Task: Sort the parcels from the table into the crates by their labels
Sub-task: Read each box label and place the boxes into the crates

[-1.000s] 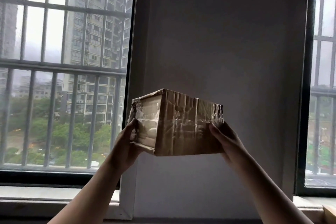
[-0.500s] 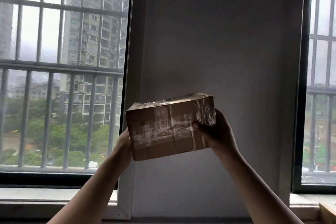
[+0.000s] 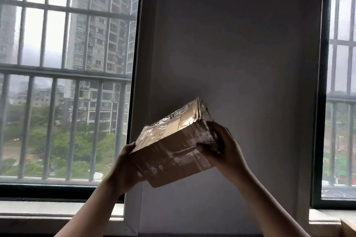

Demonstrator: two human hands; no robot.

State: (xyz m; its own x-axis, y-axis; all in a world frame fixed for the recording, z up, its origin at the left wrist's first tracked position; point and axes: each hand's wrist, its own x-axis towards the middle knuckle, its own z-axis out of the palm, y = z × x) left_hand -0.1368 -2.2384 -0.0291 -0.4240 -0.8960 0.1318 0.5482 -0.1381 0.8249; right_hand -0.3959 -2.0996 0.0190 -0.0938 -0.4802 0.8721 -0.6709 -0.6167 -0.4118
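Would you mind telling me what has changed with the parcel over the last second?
The parcel has been turned over in the air: its right end now tilts up and a taped face shows on top. The right hand shifted its hold around the right end; the left hand now supports the lower left corner. Both hands kept hold; no label shows yet.

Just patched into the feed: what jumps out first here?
A brown cardboard parcel wrapped in shiny clear tape is held up, tilted, in front of a dark grey wall, with the left hand and right hand gripping its ends. A barred window at left shows tower blocks.
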